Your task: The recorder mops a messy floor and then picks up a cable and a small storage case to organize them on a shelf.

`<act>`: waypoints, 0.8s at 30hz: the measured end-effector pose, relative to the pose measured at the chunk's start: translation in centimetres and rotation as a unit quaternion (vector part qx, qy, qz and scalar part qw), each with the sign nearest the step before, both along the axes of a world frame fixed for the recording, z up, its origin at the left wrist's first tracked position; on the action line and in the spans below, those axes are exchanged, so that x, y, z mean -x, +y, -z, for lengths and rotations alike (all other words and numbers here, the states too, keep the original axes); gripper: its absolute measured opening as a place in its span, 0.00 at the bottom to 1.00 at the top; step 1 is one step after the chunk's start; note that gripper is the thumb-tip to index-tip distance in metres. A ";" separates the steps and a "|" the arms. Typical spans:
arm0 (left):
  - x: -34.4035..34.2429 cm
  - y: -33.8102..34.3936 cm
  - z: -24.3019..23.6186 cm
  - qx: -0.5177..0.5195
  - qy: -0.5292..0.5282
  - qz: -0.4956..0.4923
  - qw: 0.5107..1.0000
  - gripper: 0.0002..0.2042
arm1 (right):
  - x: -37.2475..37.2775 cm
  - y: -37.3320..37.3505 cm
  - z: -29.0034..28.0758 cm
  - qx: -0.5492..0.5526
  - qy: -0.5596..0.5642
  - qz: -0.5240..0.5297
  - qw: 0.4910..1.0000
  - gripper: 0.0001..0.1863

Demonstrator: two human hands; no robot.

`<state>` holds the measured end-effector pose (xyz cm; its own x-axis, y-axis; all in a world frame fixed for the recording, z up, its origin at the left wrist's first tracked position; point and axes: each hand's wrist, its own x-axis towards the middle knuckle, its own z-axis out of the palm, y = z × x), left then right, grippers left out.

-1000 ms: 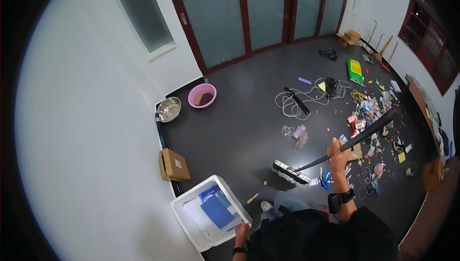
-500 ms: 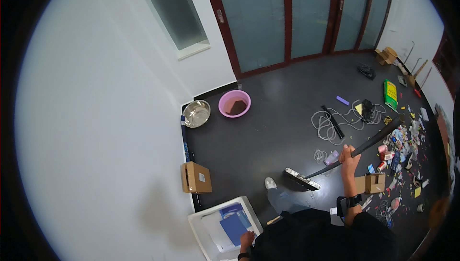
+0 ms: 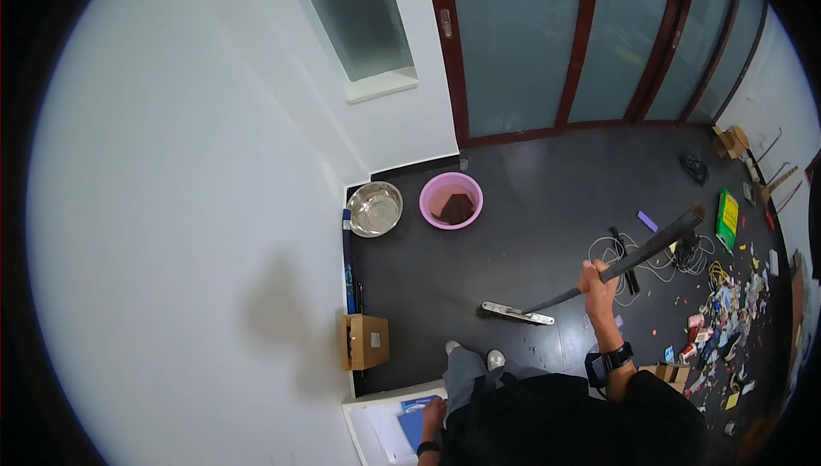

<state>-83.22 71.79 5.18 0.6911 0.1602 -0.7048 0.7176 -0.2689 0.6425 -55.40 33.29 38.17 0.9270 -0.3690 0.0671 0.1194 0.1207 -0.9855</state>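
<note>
In my right hand (image 3: 598, 286) is the dark handle of a broom (image 3: 650, 254), with my fingers wrapped round it. The handle slants from its upper end at the right down to the broom head (image 3: 517, 313), which is white on top with dark bristles and rests on the floor ahead of my shoes. My left hand (image 3: 434, 415) hangs low beside my leg, its fingers curled and nothing visible in them. It is nearest to a white bin (image 3: 353, 432) with blue folders (image 3: 412, 426) and white papers inside.
By the wall stand a steel basin (image 3: 375, 209), a pink basin (image 3: 451, 177) with dark cloth in it, and a cardboard box (image 3: 368, 343). On the right, tangled cables (image 3: 658, 268), a green bag (image 3: 727, 220) and scattered litter (image 3: 727, 316) cover the floor. Glass doors (image 3: 517, 47) close the far side.
The broom head has swung left across the floor, and my right hand has shifted slightly left with the handle. My view has turned, and a second shoe now shows.
</note>
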 end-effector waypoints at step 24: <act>-35.1 20.7 6.7 -0.137 -0.152 0.174 0.963 0.07 | -47.9 23.7 -13.1 -0.035 -0.143 -0.120 0.982 0.21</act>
<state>-48.11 92.52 -1.49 0.9042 0.0326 -0.4259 0.3436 -0.6478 0.6799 -7.51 56.99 51.23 0.9348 -0.1543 0.3198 0.3499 0.2459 -0.9040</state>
